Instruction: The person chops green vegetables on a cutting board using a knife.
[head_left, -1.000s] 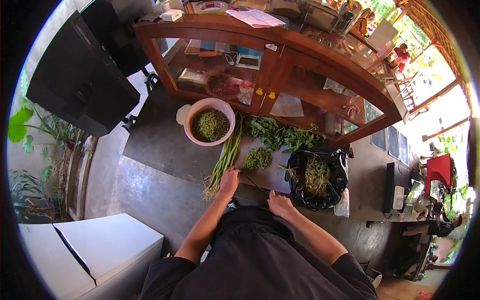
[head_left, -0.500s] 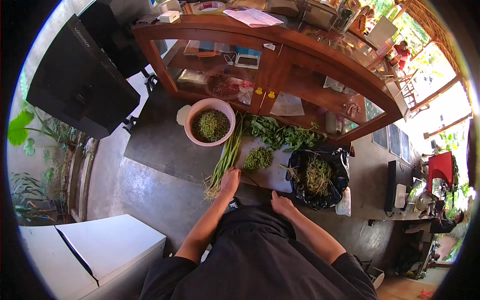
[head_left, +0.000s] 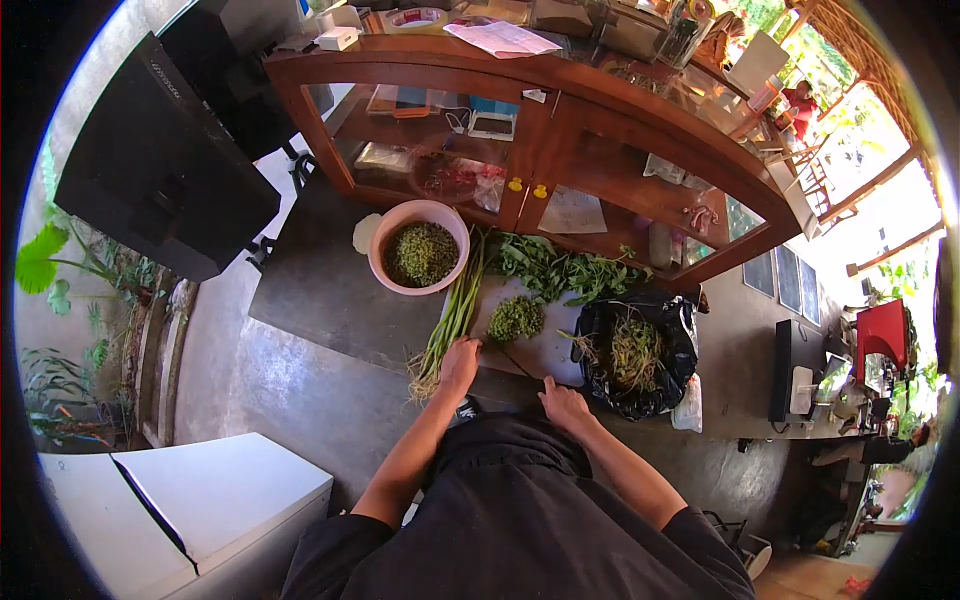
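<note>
A long bunch of green onions lies on the table with its pale roots toward me. My left hand is closed at the right edge of the bunch, and its fingertips hide whatever is in them. In my right hand, also closed, is a thin dark knife that points up and left toward the left hand. Beyond the knife a heap of chopped greens sits on a pale cutting board. Leafy green stems lie across the board's far side.
Left of the board stands a pink bucket of chopped greens. A black plastic bag with root trimmings is at the right. A wooden glass-front cabinet borders the back. Black speakers and a white fridge stand left.
My right hand has shifted slightly up and left, and the knife is angled a little more steeply. My left hand stays in nearly the same place beside the green onions.
</note>
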